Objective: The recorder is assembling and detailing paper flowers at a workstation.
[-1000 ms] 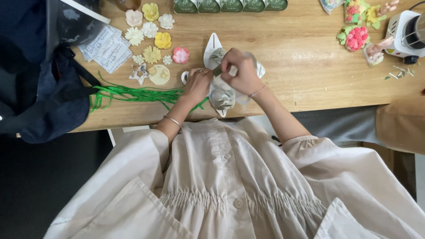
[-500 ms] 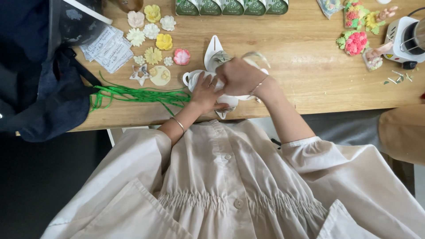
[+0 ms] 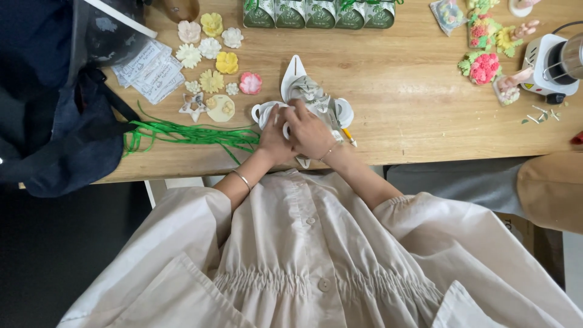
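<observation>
On the wooden table (image 3: 413, 115), left to right: green ribbon strands (image 3: 188, 133) trail beside small moulded flowers (image 3: 212, 54); the left hand (image 3: 274, 136) and right hand (image 3: 310, 130) press together on a white-and-grey wrapped bundle (image 3: 310, 94) near the table's front edge, apparently gripping it, though fingers hide the hold; coloured flower pieces (image 3: 486, 64) lie far right.
</observation>
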